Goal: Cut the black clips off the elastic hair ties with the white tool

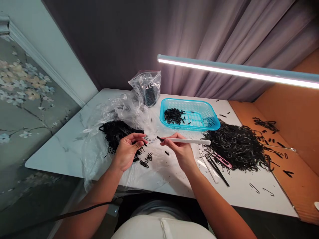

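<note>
My left hand (127, 150) is closed in a pinch on a small black piece (145, 144), its kind too small to tell. It is beside a heap of black strips (117, 131) on clear plastic. Closed around a slim white-handled tool (191, 141), my right hand (180, 149) is a short way to the right. A dark bit (159, 138) shows at the tool's left end; whether it is the tip or a held piece, I cannot tell. Between and below the hands lie several black wire clips (149, 156) and a loose black piece (166, 153).
A blue basket (190, 127) holding small black pieces (173, 116) stands behind my right hand. To the right is a large pile of black loops (236, 144), with a pink tool (221, 160) at its edge. Crumpled plastic (124, 108) covers the left; a lamp bar (224, 69) hangs above.
</note>
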`<action>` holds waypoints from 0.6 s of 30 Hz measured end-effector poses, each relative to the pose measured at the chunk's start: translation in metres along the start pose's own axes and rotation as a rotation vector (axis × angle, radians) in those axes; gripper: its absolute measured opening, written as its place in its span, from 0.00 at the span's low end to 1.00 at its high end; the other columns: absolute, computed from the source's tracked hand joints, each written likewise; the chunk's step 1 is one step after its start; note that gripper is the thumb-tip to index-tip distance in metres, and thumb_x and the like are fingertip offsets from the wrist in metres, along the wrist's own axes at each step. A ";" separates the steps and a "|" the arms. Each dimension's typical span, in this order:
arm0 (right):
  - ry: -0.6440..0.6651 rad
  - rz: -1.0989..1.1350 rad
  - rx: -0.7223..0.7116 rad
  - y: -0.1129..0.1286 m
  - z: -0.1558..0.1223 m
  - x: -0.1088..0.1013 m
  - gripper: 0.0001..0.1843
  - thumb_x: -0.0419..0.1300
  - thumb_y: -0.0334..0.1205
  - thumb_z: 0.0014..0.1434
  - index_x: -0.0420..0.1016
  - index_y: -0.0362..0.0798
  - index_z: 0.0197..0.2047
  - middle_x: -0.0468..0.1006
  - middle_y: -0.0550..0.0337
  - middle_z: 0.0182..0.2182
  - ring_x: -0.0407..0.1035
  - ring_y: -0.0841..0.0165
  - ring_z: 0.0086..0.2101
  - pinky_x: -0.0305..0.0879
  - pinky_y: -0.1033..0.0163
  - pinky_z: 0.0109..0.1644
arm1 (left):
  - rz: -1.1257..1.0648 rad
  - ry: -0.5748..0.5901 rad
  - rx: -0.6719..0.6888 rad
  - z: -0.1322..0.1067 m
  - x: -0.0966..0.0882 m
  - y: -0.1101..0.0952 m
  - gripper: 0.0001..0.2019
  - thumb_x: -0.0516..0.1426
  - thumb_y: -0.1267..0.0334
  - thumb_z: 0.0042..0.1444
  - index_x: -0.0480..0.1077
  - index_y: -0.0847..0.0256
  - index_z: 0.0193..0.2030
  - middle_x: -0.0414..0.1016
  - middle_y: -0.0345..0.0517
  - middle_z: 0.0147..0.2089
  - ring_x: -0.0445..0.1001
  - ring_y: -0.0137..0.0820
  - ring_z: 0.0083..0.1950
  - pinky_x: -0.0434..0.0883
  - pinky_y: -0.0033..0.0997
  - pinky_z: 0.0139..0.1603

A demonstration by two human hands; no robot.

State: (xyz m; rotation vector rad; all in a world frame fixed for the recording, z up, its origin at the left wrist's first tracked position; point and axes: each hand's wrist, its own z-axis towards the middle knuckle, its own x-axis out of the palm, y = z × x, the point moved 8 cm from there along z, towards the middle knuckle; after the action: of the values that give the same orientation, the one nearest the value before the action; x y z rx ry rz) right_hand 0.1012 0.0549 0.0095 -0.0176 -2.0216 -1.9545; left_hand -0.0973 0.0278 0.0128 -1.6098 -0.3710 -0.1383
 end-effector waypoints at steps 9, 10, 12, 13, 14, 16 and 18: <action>-0.061 -0.165 -0.190 0.011 -0.026 -0.016 0.08 0.64 0.43 0.59 0.74 0.47 0.35 0.80 0.51 0.42 0.75 0.63 0.42 0.70 0.58 0.46 | -0.023 0.008 -0.063 0.000 0.009 0.008 0.14 0.71 0.66 0.42 0.79 0.61 0.38 0.82 0.47 0.35 0.78 0.30 0.42 0.69 0.27 0.47; -0.064 -0.162 -0.200 0.013 -0.028 -0.014 0.07 0.65 0.42 0.58 0.74 0.48 0.34 0.81 0.52 0.42 0.76 0.63 0.42 0.71 0.57 0.47 | -0.018 0.011 -0.067 0.000 0.009 0.009 0.14 0.71 0.66 0.43 0.79 0.61 0.39 0.82 0.47 0.35 0.78 0.30 0.42 0.69 0.27 0.48; -0.060 -0.161 -0.199 0.014 -0.032 -0.010 0.07 0.65 0.42 0.58 0.73 0.48 0.34 0.80 0.52 0.43 0.76 0.63 0.41 0.72 0.56 0.46 | -0.004 0.018 -0.073 -0.001 0.009 0.010 0.14 0.70 0.66 0.44 0.79 0.61 0.39 0.82 0.48 0.36 0.78 0.30 0.43 0.69 0.28 0.49; -0.054 -0.173 -0.203 0.015 -0.033 -0.008 0.07 0.65 0.42 0.58 0.73 0.48 0.34 0.80 0.53 0.43 0.76 0.63 0.41 0.73 0.56 0.46 | 0.003 0.021 -0.072 -0.001 0.010 0.010 0.13 0.70 0.66 0.45 0.79 0.61 0.39 0.82 0.48 0.37 0.78 0.31 0.44 0.69 0.28 0.49; -0.047 -0.196 -0.218 0.017 -0.034 -0.006 0.06 0.64 0.41 0.59 0.73 0.49 0.34 0.80 0.53 0.44 0.76 0.63 0.42 0.73 0.56 0.46 | 0.010 0.021 -0.072 -0.002 0.010 0.010 0.13 0.70 0.66 0.45 0.79 0.61 0.39 0.82 0.48 0.37 0.78 0.31 0.44 0.69 0.28 0.50; -0.040 -0.265 -0.278 0.022 -0.037 -0.003 0.04 0.64 0.40 0.59 0.74 0.49 0.35 0.81 0.54 0.43 0.76 0.63 0.44 0.73 0.55 0.48 | 0.021 0.019 -0.072 -0.002 0.010 0.009 0.13 0.70 0.66 0.45 0.79 0.61 0.39 0.82 0.48 0.37 0.78 0.32 0.44 0.69 0.29 0.49; -0.052 -0.337 -0.343 0.027 -0.040 -0.003 0.02 0.63 0.38 0.60 0.74 0.50 0.36 0.81 0.56 0.43 0.76 0.63 0.45 0.72 0.55 0.50 | 0.029 0.019 -0.077 -0.003 0.010 0.009 0.13 0.70 0.66 0.45 0.79 0.61 0.39 0.82 0.49 0.37 0.78 0.32 0.44 0.69 0.29 0.49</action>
State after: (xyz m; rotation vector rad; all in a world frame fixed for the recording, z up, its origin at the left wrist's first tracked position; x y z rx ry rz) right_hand 0.1195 0.0183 0.0354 0.2075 -1.7851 -2.5142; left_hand -0.0847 0.0259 0.0080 -1.6879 -0.3306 -0.1470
